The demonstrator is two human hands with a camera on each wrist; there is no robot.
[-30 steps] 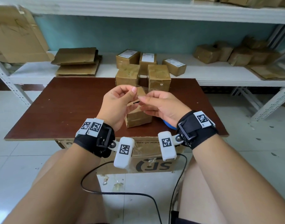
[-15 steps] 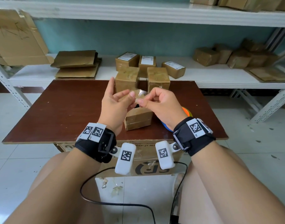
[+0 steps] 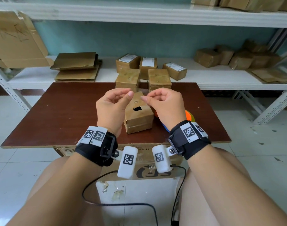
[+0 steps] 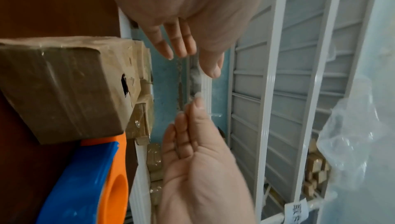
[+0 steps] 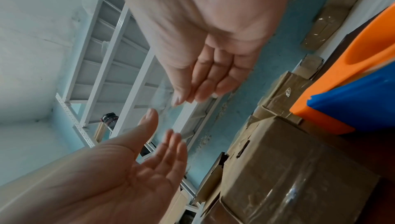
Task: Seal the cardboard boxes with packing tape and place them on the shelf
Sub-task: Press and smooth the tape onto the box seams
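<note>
A taped brown cardboard box (image 3: 138, 118) with a small dark hole in its top stands at the middle of the brown table (image 3: 66, 115). Both hands hover just above it, thumbs facing each other a short way apart. My left hand (image 3: 123, 95) has loosely bent fingers and holds nothing. My right hand (image 3: 149, 97) keeps thumb against forefinger, and the wrist views show a faint clear tape sliver (image 4: 211, 114) at those tips. An orange and blue tape roll (image 3: 189, 115) lies right of the box, mostly behind my right wrist.
Two more sealed boxes (image 3: 127, 79) (image 3: 159, 79) stand at the table's far edge. Behind them, the white shelf (image 3: 212, 77) holds three labelled boxes (image 3: 128, 62), flattened cardboard (image 3: 77, 66) at the left and several parcels (image 3: 237, 56) at the right. A printed carton (image 3: 155, 172) sits under the table.
My hands were pinching together over the box; they have now drawn apart sideways and lifted off it. The box's top with the dark hole is uncovered.
</note>
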